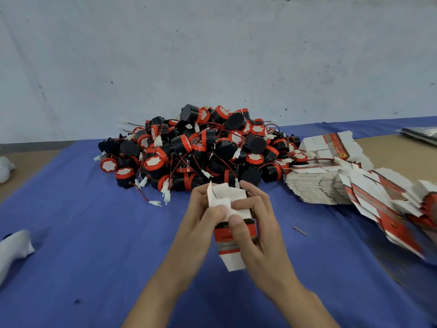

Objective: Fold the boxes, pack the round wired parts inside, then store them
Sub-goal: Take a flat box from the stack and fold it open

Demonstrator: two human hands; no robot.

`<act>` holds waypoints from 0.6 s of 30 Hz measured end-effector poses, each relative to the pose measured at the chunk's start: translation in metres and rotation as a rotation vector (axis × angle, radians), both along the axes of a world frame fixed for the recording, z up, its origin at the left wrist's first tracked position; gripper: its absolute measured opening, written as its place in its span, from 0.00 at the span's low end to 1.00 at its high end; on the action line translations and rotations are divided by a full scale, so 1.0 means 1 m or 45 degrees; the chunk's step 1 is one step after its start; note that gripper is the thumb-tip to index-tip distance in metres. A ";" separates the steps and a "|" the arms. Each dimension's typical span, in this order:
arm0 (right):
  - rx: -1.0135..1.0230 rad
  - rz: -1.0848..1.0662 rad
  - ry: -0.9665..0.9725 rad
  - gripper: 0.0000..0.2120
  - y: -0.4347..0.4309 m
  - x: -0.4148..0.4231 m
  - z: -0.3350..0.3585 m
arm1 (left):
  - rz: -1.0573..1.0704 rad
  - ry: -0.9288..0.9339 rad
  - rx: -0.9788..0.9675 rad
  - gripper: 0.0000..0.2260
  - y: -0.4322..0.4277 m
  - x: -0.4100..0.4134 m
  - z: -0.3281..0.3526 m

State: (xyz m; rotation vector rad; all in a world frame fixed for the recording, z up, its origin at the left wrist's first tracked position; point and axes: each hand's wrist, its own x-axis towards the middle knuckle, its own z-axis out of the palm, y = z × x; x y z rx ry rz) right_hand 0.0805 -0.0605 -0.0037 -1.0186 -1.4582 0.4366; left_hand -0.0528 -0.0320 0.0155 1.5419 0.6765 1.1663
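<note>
Just off the near edge of the blue cloth [94, 233], a half-folded box [225, 242] is held up in the air by both hands, red and black bands across its front and its white end flaps [220, 197] standing loose at the top. The left hand [198, 223] grips the box's left side, fingers curled behind it and thumb pressed onto a flap. The right hand [260, 235] wraps the right side the same way, its thumb lying across the front beside the other thumb, the two nearly touching.

Behind the box, close to its top flaps, sits a heap of round parts [201, 150] – black drums with red rims, thin red and black wires, white plugs trailing out. To the right of the box, flat boxes [319, 185] lie stacked and fanned, some sliding off toward the cloth's right edge. A small dark sliver [299, 231] lies on the cloth between box and stack. Well left of the box there is a white bundle [14, 245], blurred. Beyond everything – a scuffed pale wall [212, 55].
</note>
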 end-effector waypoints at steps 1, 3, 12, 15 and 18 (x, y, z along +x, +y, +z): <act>-0.013 0.031 0.005 0.09 -0.001 -0.001 0.000 | 0.003 0.011 0.014 0.17 0.001 -0.001 -0.001; -0.024 0.066 -0.003 0.11 -0.002 -0.003 -0.001 | 0.008 0.013 0.041 0.14 0.001 -0.003 -0.003; -0.054 0.003 -0.311 0.22 0.000 0.000 -0.006 | 0.098 0.000 0.060 0.10 0.001 0.001 -0.006; -0.045 -0.043 -0.322 0.20 0.002 0.002 -0.008 | 0.110 0.018 0.051 0.09 0.000 0.003 -0.003; -0.034 -0.094 -0.321 0.19 0.003 0.005 -0.009 | 0.116 0.098 0.076 0.11 0.002 0.003 -0.003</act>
